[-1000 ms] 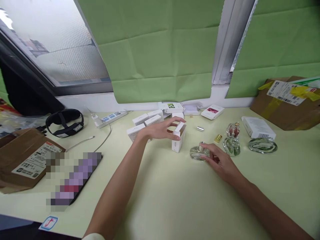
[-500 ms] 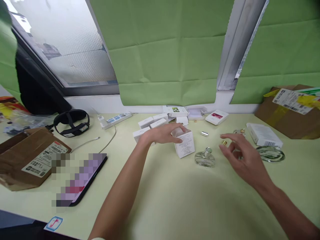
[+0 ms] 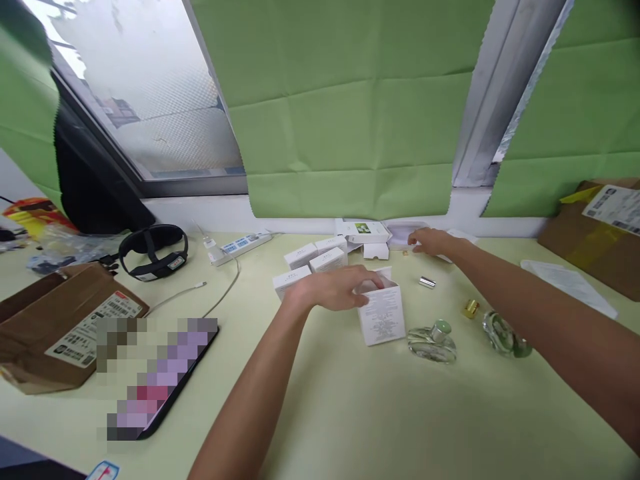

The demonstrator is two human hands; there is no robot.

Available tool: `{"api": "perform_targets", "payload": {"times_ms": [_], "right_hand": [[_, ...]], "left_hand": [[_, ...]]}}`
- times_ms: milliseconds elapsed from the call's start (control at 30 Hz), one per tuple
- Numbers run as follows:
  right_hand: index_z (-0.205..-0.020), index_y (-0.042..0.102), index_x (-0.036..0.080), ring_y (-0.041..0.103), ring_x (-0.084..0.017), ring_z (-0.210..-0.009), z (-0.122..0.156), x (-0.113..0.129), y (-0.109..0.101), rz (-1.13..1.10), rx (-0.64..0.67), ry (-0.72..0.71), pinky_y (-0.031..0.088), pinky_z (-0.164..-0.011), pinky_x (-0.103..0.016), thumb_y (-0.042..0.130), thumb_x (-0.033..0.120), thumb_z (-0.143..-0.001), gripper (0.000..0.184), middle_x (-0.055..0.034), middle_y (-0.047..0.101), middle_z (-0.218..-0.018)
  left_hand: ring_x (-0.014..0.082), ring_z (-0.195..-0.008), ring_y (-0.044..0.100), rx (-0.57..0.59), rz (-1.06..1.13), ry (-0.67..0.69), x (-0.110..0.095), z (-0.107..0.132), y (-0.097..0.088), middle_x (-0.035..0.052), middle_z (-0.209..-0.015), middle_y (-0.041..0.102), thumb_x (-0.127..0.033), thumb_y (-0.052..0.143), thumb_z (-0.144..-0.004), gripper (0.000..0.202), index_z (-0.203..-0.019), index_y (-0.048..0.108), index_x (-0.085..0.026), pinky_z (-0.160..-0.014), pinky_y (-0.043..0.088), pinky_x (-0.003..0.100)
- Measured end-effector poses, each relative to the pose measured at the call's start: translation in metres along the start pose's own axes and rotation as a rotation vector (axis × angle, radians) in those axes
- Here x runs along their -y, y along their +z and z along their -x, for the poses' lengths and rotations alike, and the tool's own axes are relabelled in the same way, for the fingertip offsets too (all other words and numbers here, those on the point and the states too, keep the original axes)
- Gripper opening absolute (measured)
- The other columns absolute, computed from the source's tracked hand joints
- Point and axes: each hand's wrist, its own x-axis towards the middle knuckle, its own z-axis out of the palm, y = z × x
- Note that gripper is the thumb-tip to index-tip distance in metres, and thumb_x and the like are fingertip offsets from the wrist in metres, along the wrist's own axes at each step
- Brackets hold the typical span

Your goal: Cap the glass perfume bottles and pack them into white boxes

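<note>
My left hand [image 3: 341, 287] is closed on the upper left edge of a white carton [image 3: 384, 317] with printed text and a raised top flap. To the carton's right, a clear glass perfume bottle [image 3: 433, 343] with a green-topped neck lies on the table. At the back, my right hand [image 3: 429, 241] reaches to a pale translucent tray [image 3: 404, 230], fingers bent and slightly apart. A tiny gold piece [image 3: 405, 253] lies just below its fingertips. Between the hands are a silver cap [image 3: 427, 282] and, farther right, a gold cap [image 3: 471, 308].
Several small white boxes [image 3: 329, 259] are grouped behind my left hand. More glass bottles [image 3: 500, 335] lie partly under my right forearm. A phone [image 3: 165, 380], an open brown box [image 3: 70, 320], a black headset [image 3: 153, 257] and a power strip [image 3: 243, 247] occupy the left; another brown box [image 3: 590, 247] stands right.
My right hand has moved from beside the gold cap to the back of the table, by the tray. My left hand still grips the carton. The view has shifted slightly.
</note>
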Motion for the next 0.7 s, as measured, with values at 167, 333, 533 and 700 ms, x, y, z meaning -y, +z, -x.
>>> {"api": "perform_targets", "payload": {"times_ms": [167, 333, 533, 700], "right_hand": [[-0.125, 0.059, 0.019, 0.063, -0.022, -0.106, -0.006, 0.007, 0.001, 0.018, 0.007, 0.024, 0.054, -0.088, -0.043, 0.059, 0.035, -0.095, 0.034, -0.0097, 0.061, -0.127], [-0.125, 0.059, 0.019, 0.063, -0.021, -0.106, -0.006, -0.001, -0.018, -0.035, -0.001, 0.066, 0.055, -0.088, -0.043, 0.059, 0.035, -0.095, 0.034, -0.0095, 0.060, -0.128], [-0.093, 0.073, 0.014, 0.068, -0.020, -0.068, 0.007, -0.026, -0.044, -0.201, 0.004, -0.031, 0.051, -0.068, -0.032, 0.064, 0.036, -0.086, 0.025, -0.0068, 0.073, -0.072], [-0.100, 0.075, 0.014, 0.067, -0.022, -0.073, 0.022, -0.030, -0.054, -0.273, -0.075, -0.105, 0.048, -0.067, -0.032, 0.063, 0.045, -0.081, 0.039, -0.0092, 0.076, -0.081]], "left_hand": [[0.0269, -0.118, 0.057, 0.044, 0.041, 0.025, 0.001, -0.003, -0.001, 0.0057, -0.136, 0.056, -0.019, 0.054, -0.084, 0.048, -0.132, 0.054, -0.026, -0.092, 0.047, 0.037], [0.0284, -0.115, 0.058, 0.023, 0.046, -0.029, 0.007, -0.004, 0.000, 0.0052, -0.137, 0.055, -0.024, 0.056, -0.084, 0.049, -0.133, 0.054, -0.029, -0.088, 0.048, 0.039], [0.0269, -0.122, 0.054, 0.017, 0.012, -0.038, 0.009, -0.006, 0.003, 0.0035, -0.141, 0.052, -0.028, 0.055, -0.086, 0.050, -0.136, 0.051, -0.032, -0.092, 0.046, 0.037], [0.0277, -0.123, 0.054, 0.008, 0.009, -0.063, 0.005, -0.006, 0.003, 0.0034, -0.140, 0.053, -0.028, 0.056, -0.084, 0.052, -0.136, 0.052, -0.031, -0.094, 0.045, 0.037]]}}
